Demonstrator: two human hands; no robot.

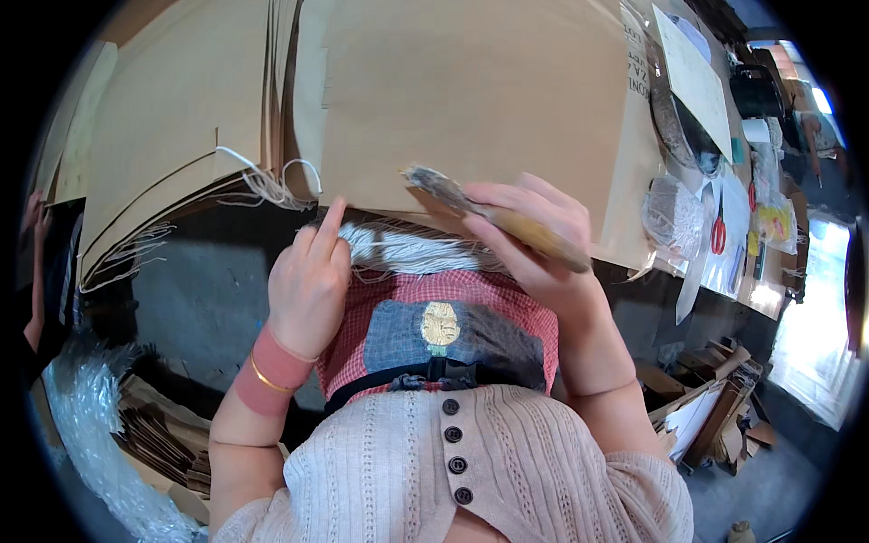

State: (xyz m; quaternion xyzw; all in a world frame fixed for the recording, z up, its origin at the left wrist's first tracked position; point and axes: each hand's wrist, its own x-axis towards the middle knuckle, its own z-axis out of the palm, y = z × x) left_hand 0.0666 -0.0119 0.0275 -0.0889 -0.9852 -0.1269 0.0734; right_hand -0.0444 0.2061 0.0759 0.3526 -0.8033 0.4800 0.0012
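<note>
My right hand (534, 226) grips a brush (543, 242) by its wooden handle, and the grey, worn bristles point up and left above the brown paper (471, 109). That paper lies flat on the work surface in front of me. At its near edge is my left hand (310, 281), back upward, with the index finger stretched out and the other fingers partly bent; the thumb is hidden. Across my lap, just under the edge, lies a bundle of white cords (407, 249). Left of it, thin cord handles (270, 185) trail from a stack of brown paper bags (172, 109).
Red-handled scissors (718, 237) lie on the right side of the table by clear plastic bags and a ball of pale string (672, 213). Clear plastic wrap (90, 434) hangs low left. A box of cardboard scraps (711, 407) stands low right. Another person's arm (36, 281) shows far left.
</note>
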